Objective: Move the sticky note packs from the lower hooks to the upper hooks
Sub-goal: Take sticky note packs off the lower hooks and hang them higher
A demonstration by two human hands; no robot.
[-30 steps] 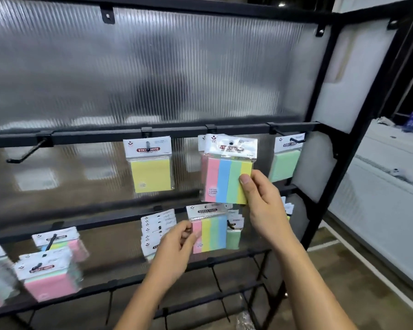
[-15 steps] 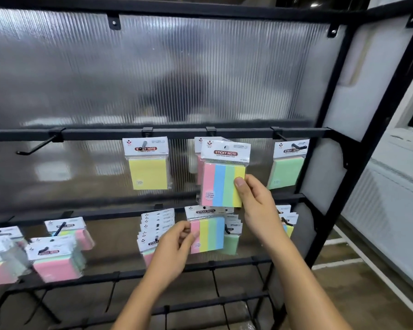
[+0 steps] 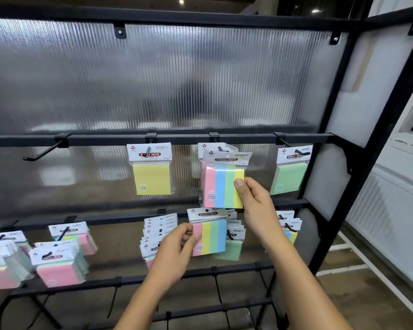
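right hand [image 3: 256, 203] pinches pack [image 3: 218, 186] upright

Two hands: the left hand [image 3: 174, 248] holds one lower striped pack [image 3: 210, 236], the right hand [image 3: 255, 201] one upper striped pack [image 3: 222, 186]. Four hooks sit on the upper rail [image 3: 105, 140], among them one bare hook [image 3: 43, 153]; the lower bunches [image 3: 160, 232] are too crowded to count.

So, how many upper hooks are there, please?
4: empty hook at left, one through the yellow pack, one behind the striped pack in the right hand, one through the green pack.
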